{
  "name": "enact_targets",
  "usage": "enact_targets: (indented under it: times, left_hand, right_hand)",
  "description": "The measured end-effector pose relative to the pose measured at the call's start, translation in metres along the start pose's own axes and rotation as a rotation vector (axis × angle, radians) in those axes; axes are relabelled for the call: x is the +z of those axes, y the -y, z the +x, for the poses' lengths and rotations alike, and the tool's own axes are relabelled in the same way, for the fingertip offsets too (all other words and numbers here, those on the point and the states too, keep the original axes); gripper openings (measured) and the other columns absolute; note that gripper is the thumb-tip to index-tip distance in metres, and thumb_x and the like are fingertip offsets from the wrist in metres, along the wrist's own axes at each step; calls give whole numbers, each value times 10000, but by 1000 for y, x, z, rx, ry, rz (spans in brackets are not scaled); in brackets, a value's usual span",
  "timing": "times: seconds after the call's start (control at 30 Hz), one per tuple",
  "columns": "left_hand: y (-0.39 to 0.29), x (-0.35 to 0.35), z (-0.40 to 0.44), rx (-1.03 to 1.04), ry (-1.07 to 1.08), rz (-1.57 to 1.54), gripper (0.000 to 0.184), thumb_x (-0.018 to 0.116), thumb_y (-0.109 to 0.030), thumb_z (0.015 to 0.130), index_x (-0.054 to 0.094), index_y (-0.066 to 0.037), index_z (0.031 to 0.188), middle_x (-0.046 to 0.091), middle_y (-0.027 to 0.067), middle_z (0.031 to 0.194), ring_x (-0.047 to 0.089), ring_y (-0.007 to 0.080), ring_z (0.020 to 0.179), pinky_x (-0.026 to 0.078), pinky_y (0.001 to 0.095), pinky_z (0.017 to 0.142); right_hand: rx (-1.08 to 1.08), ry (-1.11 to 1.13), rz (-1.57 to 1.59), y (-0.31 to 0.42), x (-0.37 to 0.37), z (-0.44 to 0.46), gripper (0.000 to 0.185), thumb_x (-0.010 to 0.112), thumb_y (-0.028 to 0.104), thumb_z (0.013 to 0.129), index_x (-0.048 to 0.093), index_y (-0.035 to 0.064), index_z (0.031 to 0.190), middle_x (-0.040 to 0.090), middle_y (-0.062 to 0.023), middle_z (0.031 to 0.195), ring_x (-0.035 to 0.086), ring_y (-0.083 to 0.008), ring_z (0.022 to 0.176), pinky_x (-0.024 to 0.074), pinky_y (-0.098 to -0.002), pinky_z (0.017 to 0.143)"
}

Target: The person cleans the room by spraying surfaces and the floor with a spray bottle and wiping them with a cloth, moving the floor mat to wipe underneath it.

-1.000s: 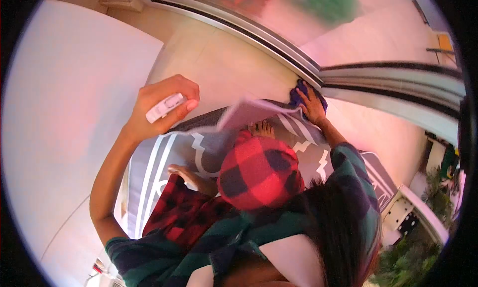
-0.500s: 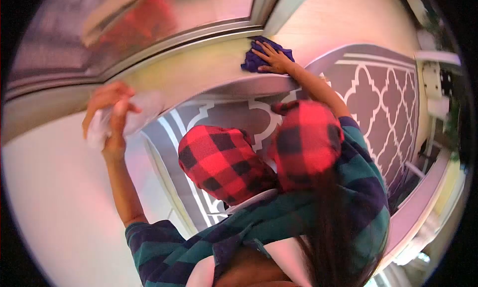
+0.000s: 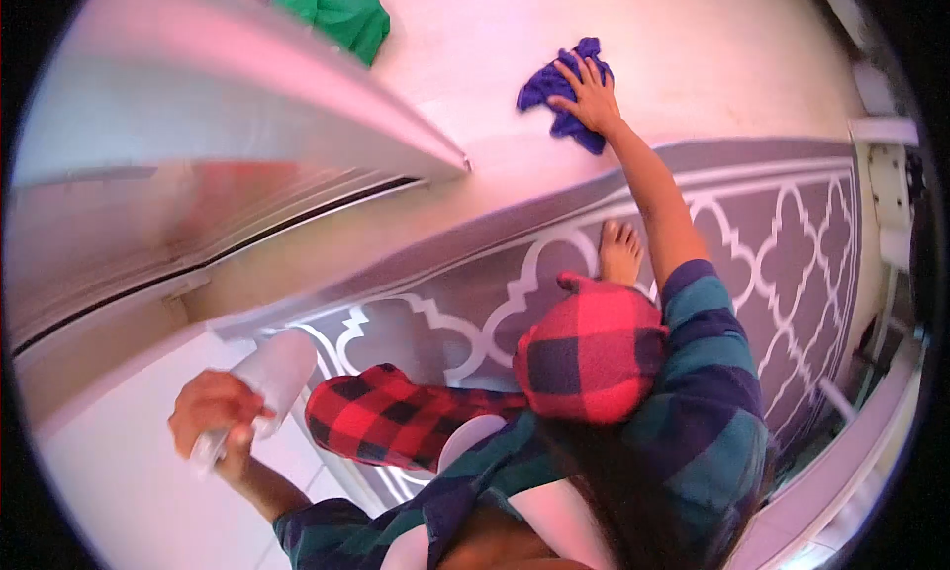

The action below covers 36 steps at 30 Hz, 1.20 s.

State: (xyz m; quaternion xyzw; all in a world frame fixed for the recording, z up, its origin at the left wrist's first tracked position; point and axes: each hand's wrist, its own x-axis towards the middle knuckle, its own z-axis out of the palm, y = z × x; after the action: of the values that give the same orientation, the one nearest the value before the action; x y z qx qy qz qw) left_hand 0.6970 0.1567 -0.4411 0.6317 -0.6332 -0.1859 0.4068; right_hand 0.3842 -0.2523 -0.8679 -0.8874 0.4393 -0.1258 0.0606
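My left hand is wrapped round a whitish, cloudy spray bottle, held tilted above the white tiles at the lower left. Its head end shows below my fingers, blurred. At the upper middle, my right hand lies flat with fingers spread on a crumpled purple cloth. The cloth rests on the pale floor, just beyond the edge of a grey mat with a white lattice pattern.
A door or panel edge and a floor track run along the left. Green fabric lies beyond it. My bare foot and my knees in red-and-black check are on or over the mat. White furniture stands at right.
My right hand and the purple cloth have moved away from the track, out onto the floor. My left hand with the bottle has come lower and nearer. The view has shifted, showing the green fabric.
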Motion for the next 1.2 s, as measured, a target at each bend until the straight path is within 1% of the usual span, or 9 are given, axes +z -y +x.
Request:
enact_targets:
  times: [0.27, 0.3, 0.43, 0.5, 0.6, 0.63, 0.83, 1.0, 1.2]
  left_hand:
    - [-59, 77, 11, -14, -187, 46, 274, 574, -323, 886, 465, -90, 792, 513, 88, 755, 523, 168, 486, 419, 395, 618]
    - [-59, 90, 8, -27, -183, 63, 279, 571, -327, 888, 465, -89, 786, 509, 85, 744, 516, 169, 485, 423, 397, 611]
    - [-52, 143, 38, -98, -4, 124, 188, 653, -200, 794, 555, -47, 748, 597, 121, 715, 568, 215, 552, 453, 340, 556]
    - [-43, 164, 60, -149, 88, 166, 126, 701, -95, 715, 597, -28, 742, 637, 135, 720, 616, 238, 607, 470, 306, 552]
    - [-24, 197, 79, -208, 110, 38, 116, 698, -55, 714, 608, -33, 784, 647, 121, 766, 622, 230, 649, 483, 300, 580]
    - [-21, 204, 79, -222, 114, 6, 111, 694, -49, 721, 610, -37, 792, 649, 116, 778, 620, 223, 655, 483, 296, 585]
    - [-27, 211, 59, -244, 58, 85, 114, 695, -66, 736, 613, -24, 804, 653, 119, 827, 621, 212, 703, 487, 292, 621]
    - [-23, 213, 48, -523, 6, 30, 120, 688, -37, 737, 623, 5, 829, 647, 123, 885, 620, 226, 716, 489, 286, 642]
    - [81, 288, 75, -741, 433, -139, 451, 615, -104, 809, 521, -132, 1248, 578, 104, 1059, 601, 207, 685, 494, 312, 615]
  right_hand:
    - [334, -128, 254, -89, 22, 131, 433, 524, 480, 877, 591, 82, 1033, 652, -172, 869, 625, -301, 626, 494, -445, 583]
    - [489, 199, 1053, -102, 11, 137, 515, 532, 523, 866, 620, 18, 907, 643, -105, 698, 630, -217, 632, 509, -387, 593]
    - [405, 367, 1098, -150, -53, 95, 759, 469, 649, 840, 581, -55, 1098, 648, -161, 918, 626, -238, 875, 471, -336, 834]
    - [512, -2, 161, -160, -68, 64, 831, 402, 641, 863, 277, 32, 1414, 381, -321, 1336, 401, -402, 1247, 336, -448, 1021]
    - [-162, -171, 448, -170, -19, 35, 678, 520, 531, 858, 414, 89, 1360, 333, -197, 1426, 287, -419, 1314, 251, -545, 1040]
    - [-123, -5, -181, -138, -35, 14, 474, 551, 358, 892, 490, 145, 1311, 387, -121, 1412, 305, -360, 1321, 266, -488, 1050]
    - [-91, 72, 1175, -55, 16, 108, 421, 480, 209, 931, 449, 106, 1338, 327, -128, 1454, 306, -277, 1332, 213, -560, 1043]
    - [-389, -110, 877, 127, 81, 80, 532, 494, 223, 916, 330, 70, 1399, 266, -116, 1484, 287, -257, 1344, 213, -504, 1069]
    - [-772, 266, 509, 24, -2, 0, 502, 538, 182, 848, 421, 66, 1322, 352, -85, 1434, 367, -265, 1295, 287, -476, 1050]
